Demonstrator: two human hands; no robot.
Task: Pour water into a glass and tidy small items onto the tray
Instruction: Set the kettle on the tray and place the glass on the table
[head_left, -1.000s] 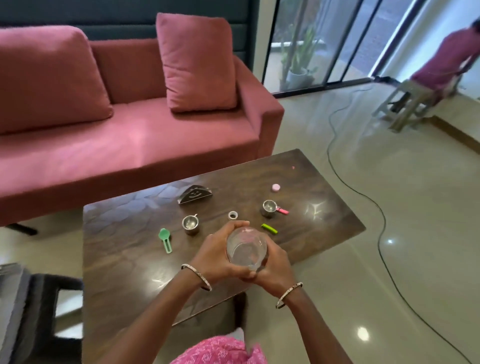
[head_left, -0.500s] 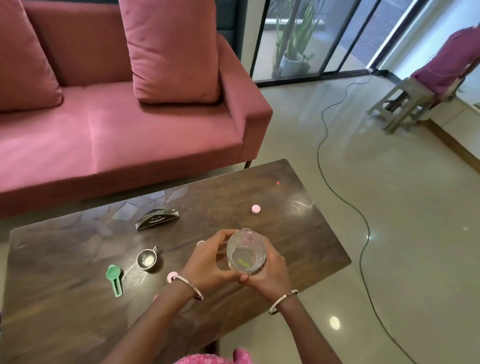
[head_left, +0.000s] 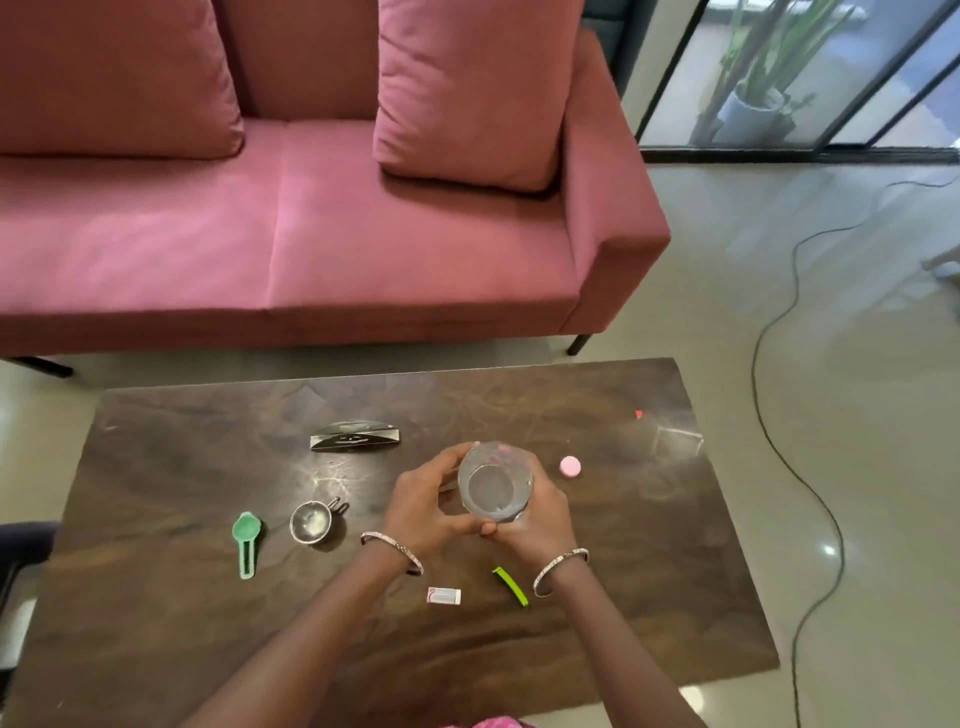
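The worktop (head_left: 156, 649) carries the small items scattered well apart, with no tray in view. Over its middle you hold the glass (head_left: 494, 486), left hand (head_left: 426, 506) and right hand (head_left: 545, 514) both curled round its wall, likely to keep it steady and upright. The steel cup (head_left: 311, 522), green scoop (head_left: 247, 540) and pink cap (head_left: 570, 466) lie untouched.

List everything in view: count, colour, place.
glass: one, clear, in both hands
table: one, dark wood, before sofa
sofa: one, pink, behind the table
scoop: one, green, table left
steel cup: one, silver, beside scoop
holder: one, black, table far side
cap: one, pink, right of glass
clip: one, lime, by the right wrist
small box: one, white, between the forearms
cable: one, black, floor right
left hand: grips the glass
right hand: grips the glass
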